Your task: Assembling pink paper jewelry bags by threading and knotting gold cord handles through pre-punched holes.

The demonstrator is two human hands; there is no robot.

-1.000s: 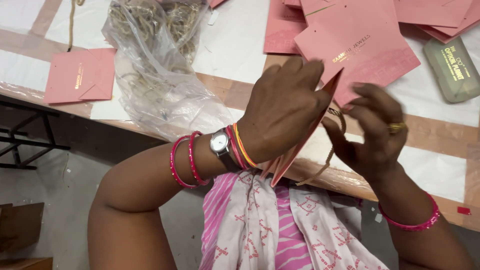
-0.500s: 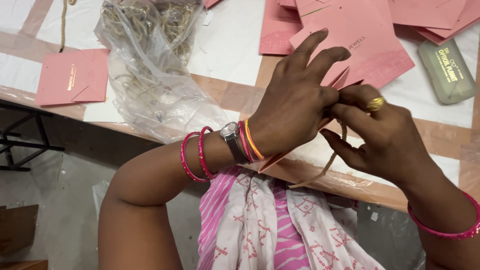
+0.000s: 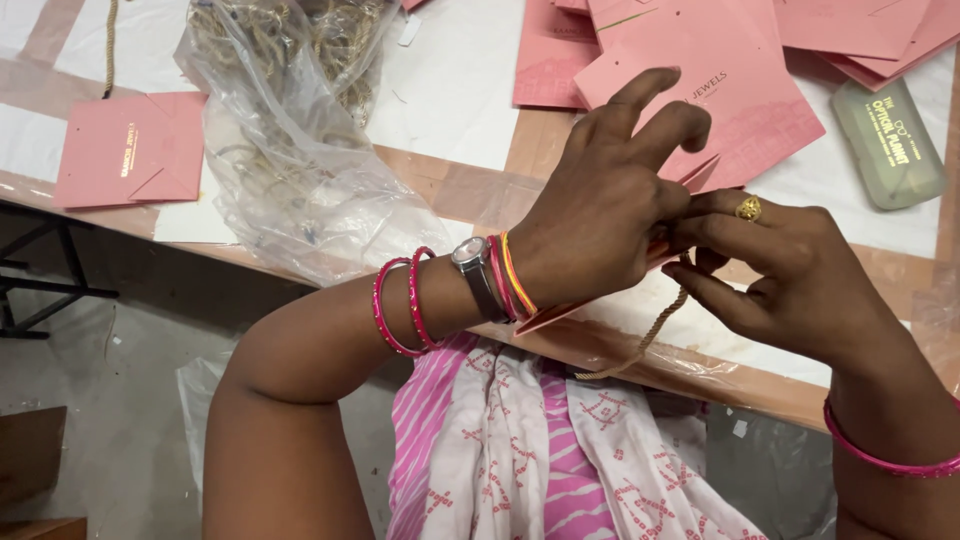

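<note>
Lying at the far left of the table is a small flat pink paper envelope with gold print. Right of it, a crumpled clear plastic bag holds tan cords. The left hand pinches a folded pink paper bag at the near table edge. The right hand pinches a twisted tan cord hanging below. Far right lies a grey-green rectangular case.
</note>
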